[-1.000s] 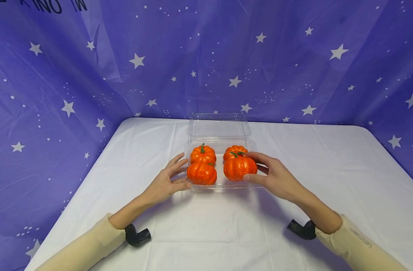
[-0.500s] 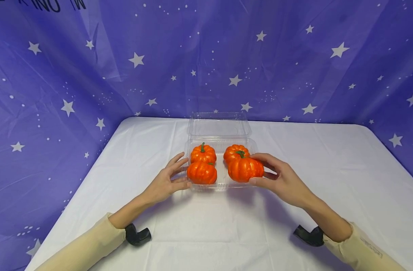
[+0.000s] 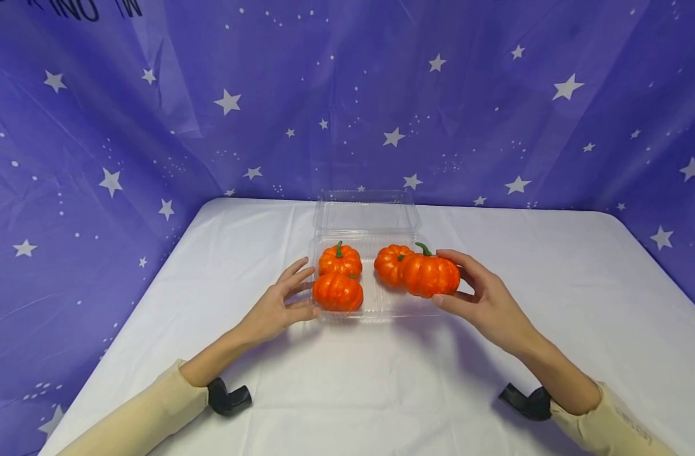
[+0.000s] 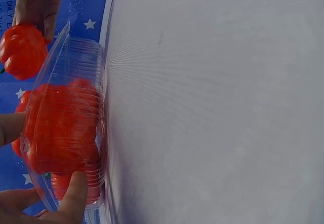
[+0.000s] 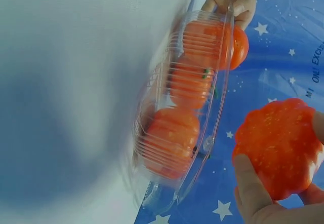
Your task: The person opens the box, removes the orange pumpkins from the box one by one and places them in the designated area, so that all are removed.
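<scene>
In the head view, my right hand (image 3: pixel 490 304) grips a small orange pumpkin (image 3: pixel 430 276) between thumb and fingers, raised over the right part of a clear plastic clamshell container (image 3: pixel 376 304). Its green stem points up, and it partly covers another pumpkin (image 3: pixel 390 265) in the container. Two more pumpkins sit in the left part, one at the back (image 3: pixel 339 259) and one in front (image 3: pixel 337 292). With fingers spread, my left hand (image 3: pixel 275 308) rests against the container's left side. The right wrist view shows the held pumpkin (image 5: pixel 278 148) apart from the container wall (image 5: pixel 152 97).
The container's hinged lid (image 3: pixel 367 212) lies back toward the far edge of the white-covered table (image 3: pixel 347 392). A purple curtain with white stars (image 3: pixel 347 95) hangs behind and at both sides. Black wrist mounts (image 3: pixel 229 398) stick out below both sleeves.
My right hand has moved right and slightly up with the pumpkin, whose stem now stands more upright. More of the back right pumpkin shows. My left hand stays in place.
</scene>
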A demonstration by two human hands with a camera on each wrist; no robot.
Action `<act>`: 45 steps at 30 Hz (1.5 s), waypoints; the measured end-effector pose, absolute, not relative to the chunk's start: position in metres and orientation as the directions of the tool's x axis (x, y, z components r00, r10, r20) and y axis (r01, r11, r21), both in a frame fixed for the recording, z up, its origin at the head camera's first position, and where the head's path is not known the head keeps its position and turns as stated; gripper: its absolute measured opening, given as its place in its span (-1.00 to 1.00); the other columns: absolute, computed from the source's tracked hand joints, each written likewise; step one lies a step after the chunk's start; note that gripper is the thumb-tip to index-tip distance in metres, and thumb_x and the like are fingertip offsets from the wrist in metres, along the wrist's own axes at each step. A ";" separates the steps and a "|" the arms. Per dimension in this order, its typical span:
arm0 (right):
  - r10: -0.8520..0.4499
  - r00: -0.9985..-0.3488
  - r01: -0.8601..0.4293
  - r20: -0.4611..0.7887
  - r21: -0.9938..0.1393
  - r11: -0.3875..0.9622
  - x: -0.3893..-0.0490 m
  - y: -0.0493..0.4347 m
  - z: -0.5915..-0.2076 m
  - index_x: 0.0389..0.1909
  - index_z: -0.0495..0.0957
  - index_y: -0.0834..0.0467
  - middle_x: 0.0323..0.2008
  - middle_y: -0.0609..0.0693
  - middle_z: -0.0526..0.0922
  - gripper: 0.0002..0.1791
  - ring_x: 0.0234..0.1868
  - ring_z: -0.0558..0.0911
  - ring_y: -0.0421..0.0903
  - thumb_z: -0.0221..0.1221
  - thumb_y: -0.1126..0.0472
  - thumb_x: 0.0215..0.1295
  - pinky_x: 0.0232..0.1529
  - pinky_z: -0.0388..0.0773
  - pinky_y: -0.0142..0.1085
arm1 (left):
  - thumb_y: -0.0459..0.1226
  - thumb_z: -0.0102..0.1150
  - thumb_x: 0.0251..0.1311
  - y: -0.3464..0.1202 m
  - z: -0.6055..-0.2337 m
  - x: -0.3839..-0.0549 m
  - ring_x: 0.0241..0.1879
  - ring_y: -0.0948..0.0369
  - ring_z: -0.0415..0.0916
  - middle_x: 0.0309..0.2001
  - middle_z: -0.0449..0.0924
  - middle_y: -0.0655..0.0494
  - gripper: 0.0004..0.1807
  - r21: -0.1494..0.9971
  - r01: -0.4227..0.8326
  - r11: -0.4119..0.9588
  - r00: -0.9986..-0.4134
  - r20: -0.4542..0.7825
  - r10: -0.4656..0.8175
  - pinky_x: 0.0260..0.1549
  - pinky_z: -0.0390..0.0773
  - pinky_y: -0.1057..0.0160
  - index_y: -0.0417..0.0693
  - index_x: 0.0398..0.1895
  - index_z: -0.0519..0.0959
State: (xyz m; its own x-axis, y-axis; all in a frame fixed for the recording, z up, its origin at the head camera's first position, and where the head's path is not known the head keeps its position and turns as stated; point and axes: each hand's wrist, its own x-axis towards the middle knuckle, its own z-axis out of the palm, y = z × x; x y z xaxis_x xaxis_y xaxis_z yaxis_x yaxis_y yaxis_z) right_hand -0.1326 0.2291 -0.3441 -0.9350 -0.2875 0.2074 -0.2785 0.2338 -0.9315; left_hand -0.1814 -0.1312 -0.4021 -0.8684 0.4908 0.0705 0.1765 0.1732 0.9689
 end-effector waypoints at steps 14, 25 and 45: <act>-0.190 -0.956 -0.265 0.225 -0.938 0.221 -0.127 0.239 -0.341 0.23 0.40 0.24 0.28 0.10 0.37 -0.52 0.22 0.45 -0.10 0.24 0.38 0.32 0.01 0.61 -0.39 | -0.36 0.36 0.15 -0.131 -0.403 -0.180 0.41 -0.15 0.13 0.58 -0.25 -0.01 -0.12 0.971 0.165 0.172 -0.869 0.061 0.491 0.27 0.38 0.03 -0.35 0.48 0.12; -0.121 -0.967 -0.246 0.222 -0.940 0.237 -0.131 0.246 -0.343 0.18 0.27 0.25 0.22 0.12 0.37 -0.42 0.21 0.38 -0.02 0.33 0.40 0.20 0.02 0.60 -0.43 | -0.35 0.37 0.15 -0.133 -0.403 -0.180 0.41 -0.16 0.14 0.58 -0.23 0.01 -0.12 0.967 0.174 0.187 -0.873 0.064 0.484 0.26 0.39 0.04 -0.35 0.48 0.12; 0.002 -0.996 -0.069 0.088 -0.804 0.590 -0.174 0.285 -0.369 0.37 0.19 0.40 0.23 0.41 0.24 -0.04 0.20 0.32 0.30 0.48 0.16 0.04 0.22 0.33 0.20 | -0.37 0.37 0.15 -0.131 -0.402 -0.181 0.42 -0.16 0.12 0.58 -0.23 0.04 -0.12 0.967 0.168 0.191 -0.874 0.057 0.483 0.31 0.30 0.09 -0.34 0.49 0.11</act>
